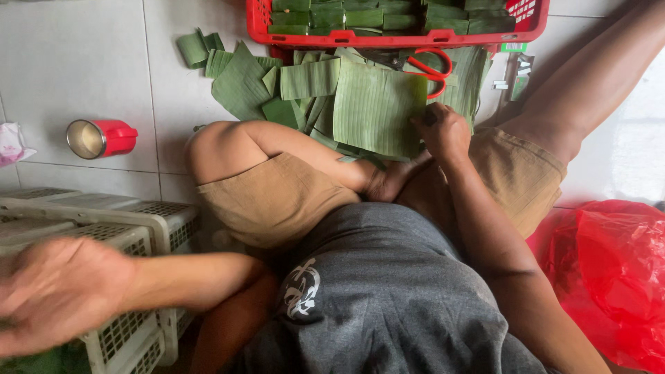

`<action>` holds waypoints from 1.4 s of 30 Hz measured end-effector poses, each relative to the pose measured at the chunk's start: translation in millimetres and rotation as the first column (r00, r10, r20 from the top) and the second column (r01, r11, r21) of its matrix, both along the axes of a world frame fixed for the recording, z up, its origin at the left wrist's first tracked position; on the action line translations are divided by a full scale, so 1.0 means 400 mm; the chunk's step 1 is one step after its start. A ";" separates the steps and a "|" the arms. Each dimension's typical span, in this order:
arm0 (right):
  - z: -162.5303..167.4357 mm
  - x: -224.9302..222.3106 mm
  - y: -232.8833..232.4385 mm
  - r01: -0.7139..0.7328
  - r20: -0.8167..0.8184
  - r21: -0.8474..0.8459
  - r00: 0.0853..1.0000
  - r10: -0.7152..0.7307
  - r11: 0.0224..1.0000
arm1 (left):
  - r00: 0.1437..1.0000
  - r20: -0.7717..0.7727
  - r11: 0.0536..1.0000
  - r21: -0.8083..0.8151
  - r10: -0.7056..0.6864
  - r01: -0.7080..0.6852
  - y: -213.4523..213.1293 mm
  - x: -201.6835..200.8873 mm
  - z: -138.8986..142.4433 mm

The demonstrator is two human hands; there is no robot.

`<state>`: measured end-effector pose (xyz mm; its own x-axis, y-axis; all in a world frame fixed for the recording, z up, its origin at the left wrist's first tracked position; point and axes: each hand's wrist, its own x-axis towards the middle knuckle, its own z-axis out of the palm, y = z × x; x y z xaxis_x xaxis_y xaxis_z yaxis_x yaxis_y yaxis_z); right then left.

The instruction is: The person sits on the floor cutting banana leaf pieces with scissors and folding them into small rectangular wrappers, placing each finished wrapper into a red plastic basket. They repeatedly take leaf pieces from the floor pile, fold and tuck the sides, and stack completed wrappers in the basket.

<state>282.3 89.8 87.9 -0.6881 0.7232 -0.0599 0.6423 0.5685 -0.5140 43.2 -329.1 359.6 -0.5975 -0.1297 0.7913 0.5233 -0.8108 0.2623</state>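
I sit on a tiled floor with a pile of cut green banana leaf pieces (pixel 377 104) in front of my legs. My right hand (pixel 443 131) rests on the right edge of the top leaf piece, fingers curled on it. My left hand (pixel 59 291) is blurred at the lower left, fingers spread over a white plastic crate (pixel 138 228), with nothing visible in it. Red-handled scissors (pixel 429 68) lie on the leaves just beyond my right hand.
A red plastic basket (pixel 395 38) holding stacked folded leaf pieces stands at the top. A red cup (pixel 102 138) lies on its side at left. A red plastic bag (pixel 609 277) lies at the lower right. Loose leaf scraps (pixel 201 48) lie at upper left.
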 end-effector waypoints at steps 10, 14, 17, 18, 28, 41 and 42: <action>-0.093 0.083 0.095 0.141 -0.277 -0.490 0.910 -0.307 0.860 | 0.985 -0.159 -0.386 -0.914 0.062 -0.124 0.506 -0.148 -0.421; -0.070 0.136 0.135 0.188 -0.276 -0.404 0.908 -0.315 0.895 | 0.966 -0.258 -0.702 -0.682 -0.033 -0.206 0.614 -0.154 -0.604; -0.043 0.142 0.126 0.190 -0.305 -0.224 0.918 -0.254 0.956 | 0.908 -0.394 -0.591 -0.702 -0.142 -0.397 0.619 -0.137 -0.682; -0.030 0.140 0.117 0.194 -0.310 -0.156 0.921 -0.235 0.968 | 0.907 -0.389 -0.556 -0.722 -0.165 -0.411 0.620 -0.132 -0.697; 0.126 0.089 0.011 0.110 -0.305 0.122 0.950 -0.069 0.986 | 0.862 -0.503 -0.528 -0.714 -0.070 -0.460 0.634 -0.105 -0.694; 0.117 -0.057 -0.086 -0.151 -0.296 -0.817 0.938 -0.180 0.557 | 0.760 0.639 0.151 -0.745 -0.117 0.650 0.601 -0.079 -0.745; 0.116 -0.070 -0.087 -0.194 -0.312 -0.865 0.930 -0.194 0.464 | 0.745 0.649 0.143 -0.732 -0.152 0.666 0.606 -0.066 -0.745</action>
